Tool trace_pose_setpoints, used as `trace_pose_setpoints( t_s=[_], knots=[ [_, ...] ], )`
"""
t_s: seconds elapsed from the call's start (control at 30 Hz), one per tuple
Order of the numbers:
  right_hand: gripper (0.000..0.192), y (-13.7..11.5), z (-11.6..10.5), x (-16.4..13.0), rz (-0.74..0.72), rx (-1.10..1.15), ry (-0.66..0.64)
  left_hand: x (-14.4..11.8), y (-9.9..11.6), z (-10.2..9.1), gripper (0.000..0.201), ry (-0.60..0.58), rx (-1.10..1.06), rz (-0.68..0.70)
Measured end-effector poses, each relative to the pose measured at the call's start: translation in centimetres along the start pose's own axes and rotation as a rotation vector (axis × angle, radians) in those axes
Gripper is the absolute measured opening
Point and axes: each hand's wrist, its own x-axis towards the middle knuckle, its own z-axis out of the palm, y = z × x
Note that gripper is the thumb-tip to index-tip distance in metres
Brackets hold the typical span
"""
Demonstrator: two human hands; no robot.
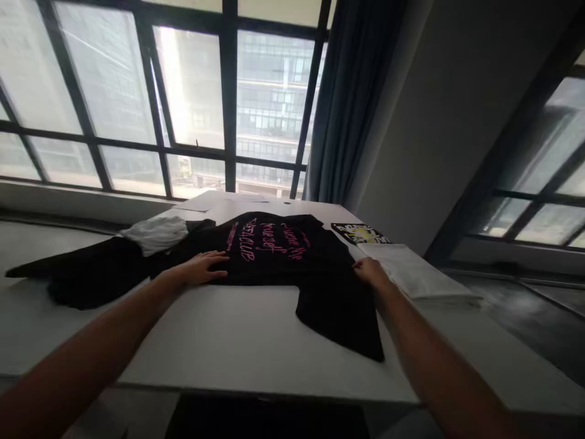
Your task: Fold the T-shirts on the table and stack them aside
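A black T-shirt (274, 268) with pink lettering lies spread sideways on the white table (256, 341). One sleeve points toward me at the right, and the collar end is on the right side. My left hand (201, 268) rests flat on the shirt's near edge, fingers stretched out, left of the lettering. At the shirt's right edge, near the collar end, my right hand (369, 271) pinches the fabric between thumb and fingers. The fingertips of the right hand are partly hidden by the hand itself.
Left of the shirt lie dark clothes (100, 268) and a crumpled grey-white garment (155, 235). On the right sit folded white cloth (415, 271) and a black piece with a white and yellow print (359, 233). A blue curtain (351, 103) hangs beside the windows beyond the table.
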Motion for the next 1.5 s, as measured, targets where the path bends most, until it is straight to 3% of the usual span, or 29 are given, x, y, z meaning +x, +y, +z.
trace_pose_setpoints(
  t_s=[0.17,0.27,0.33,0.5,0.6,0.7,0.83,0.9,0.97,1.07,1.13,1.2,1.33,1.5],
  knots=[
    [0.01,3.5,-1.7,0.0,0.153,0.007,-0.192,-0.5,1.1,-0.8,0.071,0.035,-0.042,0.154],
    [0.003,5.0,-2.6,-0.3,0.156,0.032,-0.327,-0.7,1.3,-1.5,0.057,0.079,-0.032,0.199],
    [0.004,5.1,-3.0,-0.7,0.093,0.04,-0.326,-0.6,1.6,-1.8,0.046,0.1,-0.022,0.197],
    [0.034,3.0,-2.8,-1.5,-0.125,0.072,-0.193,-0.2,2.4,-1.6,0.029,0.115,-0.008,0.154],
    [0.034,1.7,-2.8,-1.9,-0.173,0.045,-0.215,-0.3,2.6,-1.9,0.025,0.098,-0.017,0.134],
    [0.033,1.1,-3.4,-2.2,-0.155,0.034,-0.281,-1.2,3.0,-2.7,0.021,-0.014,-0.066,0.115],
    [0.035,0.5,-4.6,-1.9,-0.076,0.003,-0.466,-2.5,3.7,-4.0,0.019,-0.354,-0.282,0.052],
    [0.029,-0.1,-5.0,-1.2,0.0,-0.058,-0.589,-2.4,3.8,-4.6,0.023,-0.511,-0.39,0.022],
    [0.02,-1.1,-5.2,-0.1,0.051,-0.139,-0.686,-1.2,3.2,-5.3,0.029,-0.557,-0.453,0.006],
    [0.016,-2.8,-5.5,2.2,0.003,-0.184,-0.682,2.2,1.1,-6.4,0.033,-0.336,-0.299,-0.066],
    [0.017,-4.0,-5.6,4.2,-0.084,-0.176,-0.577,4.9,-0.7,-7.0,0.031,-0.148,-0.089,-0.167],
    [0.02,-5.1,-5.5,6.3,-0.155,-0.176,-0.437,7.3,-2.5,-7.2,0.031,-0.037,0.058,-0.255],
    [0.028,-7.4,-4.3,10.5,-0.181,-0.189,-0.266,11.1,-4.6,-6.3,0.044,0.042,0.158,-0.33],
    [0.062,-10.0,-1.1,14.9,-0.211,-0.234,-0.245,15.0,-4.3,-3.5,0.059,-0.004,0.141,-0.302]
  ],
)
